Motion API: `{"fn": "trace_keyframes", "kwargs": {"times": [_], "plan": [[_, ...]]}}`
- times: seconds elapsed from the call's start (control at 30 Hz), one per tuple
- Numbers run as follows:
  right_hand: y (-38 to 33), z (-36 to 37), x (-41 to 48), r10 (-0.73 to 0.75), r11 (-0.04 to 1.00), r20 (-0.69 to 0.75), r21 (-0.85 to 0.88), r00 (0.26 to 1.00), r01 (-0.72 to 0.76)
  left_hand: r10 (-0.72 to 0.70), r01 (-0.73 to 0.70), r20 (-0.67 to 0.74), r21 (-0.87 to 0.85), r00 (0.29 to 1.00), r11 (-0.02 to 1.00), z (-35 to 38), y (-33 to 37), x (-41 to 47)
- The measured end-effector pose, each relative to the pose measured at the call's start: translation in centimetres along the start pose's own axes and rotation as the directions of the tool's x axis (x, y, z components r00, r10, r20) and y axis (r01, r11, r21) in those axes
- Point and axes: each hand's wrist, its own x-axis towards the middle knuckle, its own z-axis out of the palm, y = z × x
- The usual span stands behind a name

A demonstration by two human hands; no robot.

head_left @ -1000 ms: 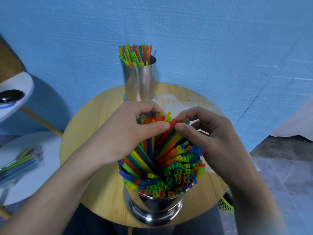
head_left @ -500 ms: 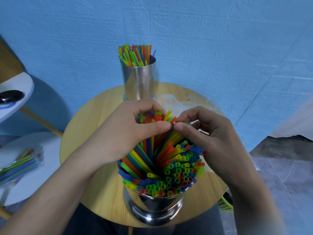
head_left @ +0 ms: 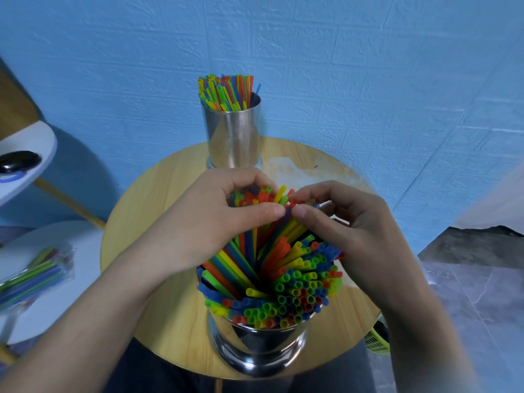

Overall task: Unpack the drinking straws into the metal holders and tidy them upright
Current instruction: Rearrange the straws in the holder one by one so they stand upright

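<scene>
Head view: two hands, left hand (head_left: 209, 219) and right hand (head_left: 354, 231), curl around one leaning bunch of straws (head_left: 283, 279) in the near metal holder (head_left: 255, 350). A second holder (head_left: 232, 137), full of upright straws, stands behind it on the round table (head_left: 147, 222). One packet of straws (head_left: 34, 276) lies far left.

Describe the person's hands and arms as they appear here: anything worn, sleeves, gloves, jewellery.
Both are bare. The left hand and right hand wear no gloves, and no rings show on the visible fingers. The thumbnails look short and unpainted. The left forearm and right forearm are uncovered down to the frame's edge: no sleeve, watch or bracelet is in view.
</scene>
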Motion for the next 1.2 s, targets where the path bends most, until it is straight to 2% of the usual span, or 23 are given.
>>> {"fn": "trace_keyframes", "kwargs": {"times": [0.23, 0.37, 0.53, 0.9, 1.07, 1.2], "plan": [[-0.06, -0.04, -0.12, -0.001, 0.999, -0.025, 0.033, 1.0, 0.002, 0.01, -0.01, -0.038, 0.017, 0.999, 1.0, 0.11, -0.19, 0.0], [-0.13, -0.1, -0.14, 0.005, 0.999, -0.025, 0.031, 1.0, -0.004, 0.019, -0.009, -0.067, 0.141, 0.998, 0.99, 0.02, -0.31, 0.09], [-0.01, -0.11, -0.03, 0.018, 1.0, -0.018, 0.021, 1.0, -0.018, -0.019, 0.019, -0.001, 0.226, 1.0, 0.974, -0.16, 0.16, 0.35], [-0.02, -0.04, -0.03, 0.004, 1.0, -0.023, 0.028, 1.0, -0.003, -0.001, -0.008, 0.048, 0.184, 0.999, 0.983, -0.22, 0.51, 0.63], [-0.17, -0.27, -0.05, -0.048, 0.994, -0.09, 0.095, 0.995, 0.057, 0.038, -0.044, 0.043, 0.165, 0.998, 0.985, -0.25, 0.51, 0.8], [-0.33, -0.4, -0.02, -0.081, 0.992, -0.123, 0.086, 0.989, 0.092, 0.057, -0.062, 0.035, 0.187, 0.998, 0.98, -0.31, 0.31, 0.94]]}}
